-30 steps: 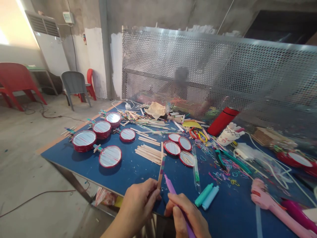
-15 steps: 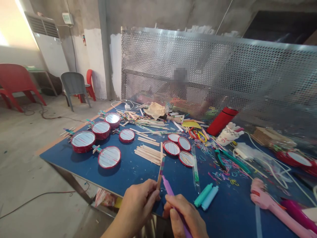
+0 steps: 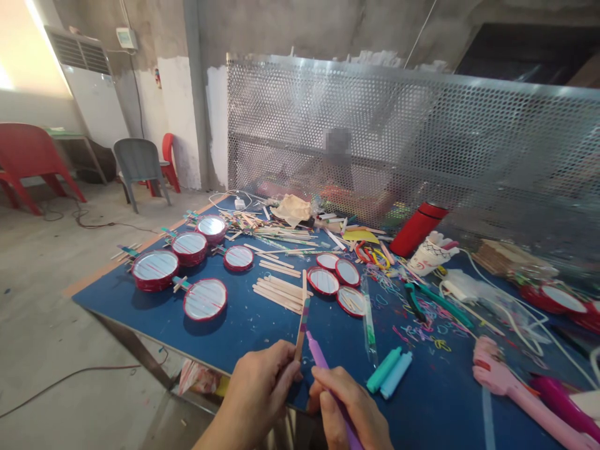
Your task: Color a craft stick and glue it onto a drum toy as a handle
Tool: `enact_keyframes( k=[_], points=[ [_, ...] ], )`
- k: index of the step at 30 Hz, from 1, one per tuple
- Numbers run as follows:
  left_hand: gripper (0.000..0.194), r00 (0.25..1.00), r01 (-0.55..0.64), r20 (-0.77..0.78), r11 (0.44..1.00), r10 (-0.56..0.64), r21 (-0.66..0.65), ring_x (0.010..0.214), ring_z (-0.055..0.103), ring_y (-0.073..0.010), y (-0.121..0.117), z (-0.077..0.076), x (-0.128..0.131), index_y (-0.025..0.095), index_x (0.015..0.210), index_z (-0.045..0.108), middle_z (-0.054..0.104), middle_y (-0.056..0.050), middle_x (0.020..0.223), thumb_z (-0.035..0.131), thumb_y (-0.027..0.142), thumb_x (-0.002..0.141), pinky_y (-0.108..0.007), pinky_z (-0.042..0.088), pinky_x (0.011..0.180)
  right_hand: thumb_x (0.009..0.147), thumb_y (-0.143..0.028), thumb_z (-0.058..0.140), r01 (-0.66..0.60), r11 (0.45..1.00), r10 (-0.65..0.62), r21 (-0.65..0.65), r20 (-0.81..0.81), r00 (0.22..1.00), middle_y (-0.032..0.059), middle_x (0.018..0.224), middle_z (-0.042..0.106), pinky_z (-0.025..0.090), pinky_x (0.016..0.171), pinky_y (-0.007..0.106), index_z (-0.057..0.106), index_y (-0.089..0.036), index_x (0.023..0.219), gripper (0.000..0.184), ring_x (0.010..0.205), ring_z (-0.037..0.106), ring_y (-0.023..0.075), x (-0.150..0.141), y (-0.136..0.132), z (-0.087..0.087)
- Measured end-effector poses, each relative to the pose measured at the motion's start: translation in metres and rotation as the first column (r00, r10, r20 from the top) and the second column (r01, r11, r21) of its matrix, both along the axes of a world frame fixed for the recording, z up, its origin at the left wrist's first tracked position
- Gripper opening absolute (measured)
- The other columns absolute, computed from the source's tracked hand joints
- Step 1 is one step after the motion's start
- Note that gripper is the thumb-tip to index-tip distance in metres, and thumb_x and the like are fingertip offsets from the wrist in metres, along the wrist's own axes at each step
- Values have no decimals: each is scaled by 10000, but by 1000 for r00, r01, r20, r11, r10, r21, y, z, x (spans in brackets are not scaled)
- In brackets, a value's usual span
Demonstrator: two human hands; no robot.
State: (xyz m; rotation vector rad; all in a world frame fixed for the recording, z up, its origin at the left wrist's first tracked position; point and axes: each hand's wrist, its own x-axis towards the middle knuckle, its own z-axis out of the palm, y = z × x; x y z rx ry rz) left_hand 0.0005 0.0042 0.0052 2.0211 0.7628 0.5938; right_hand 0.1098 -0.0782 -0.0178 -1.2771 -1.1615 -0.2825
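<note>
My left hand (image 3: 265, 381) pinches the lower end of a wooden craft stick (image 3: 302, 322) and holds it upright over the table's front edge. Teal and purple bands colour the stick's middle; its top is bare wood. Wrapped around a purple marker (image 3: 321, 356), my right hand (image 3: 349, 406) keeps the tip close beside the purple band; I cannot tell if it touches. A teal marker (image 3: 384, 370) and a light blue marker (image 3: 396, 375) lie side by side to the right. Beyond the stick is a row of plain craft sticks (image 3: 279, 294).
Red-rimmed banjo-like pieces (image 3: 205, 299) stand at left on the blue table (image 3: 253, 337). Small red-rimmed discs (image 3: 323, 280) lie mid-table. At right are teal-handled pliers (image 3: 440, 304), loose rubber bands, a paper cup (image 3: 429, 256), a red flask (image 3: 417, 229) and a pink glue gun (image 3: 510, 381). A perforated metal panel (image 3: 300, 112) closes the back.
The purple marker's tip shifted left to the stick's purple band and now sits just beside it. My left hand keeps its hold on the stick. The view has shifted slightly.
</note>
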Motion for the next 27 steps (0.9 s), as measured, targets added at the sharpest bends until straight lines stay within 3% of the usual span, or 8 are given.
enact_keyframes(
  k=[7,12,17,27],
  points=[
    [175,1000,-11,-6,999,11,-32,456,596,-84,-1,0,0,195,805,561,667,8,706,426,199,918,-119,405,401,897,-182,517,-49,999,50,-7,17,999,-2,689,652,478,661,267,680,-202,983,185,601,616,127,-2,0,6],
    [172,1000,4,11,999,-3,-45,439,593,-80,-1,0,0,196,829,557,686,1,741,413,198,923,-122,408,393,902,-201,535,4,1000,-4,-21,24,1000,15,742,682,480,668,254,682,-198,956,156,657,641,133,0,0,3],
    [171,1000,-3,11,999,3,-32,429,592,-81,0,1,1,197,813,542,667,6,711,410,200,921,-120,397,378,910,-217,513,-13,1000,14,-13,35,999,-14,658,646,474,651,248,682,-202,939,172,581,611,113,0,1,4],
    [149,1000,-7,5,999,7,-35,422,594,-78,0,2,1,211,811,516,677,17,720,416,189,919,-120,398,381,913,-222,517,1,1000,-1,-1,32,999,-3,697,668,486,658,258,679,-202,960,170,598,624,123,-1,0,4]
  ],
)
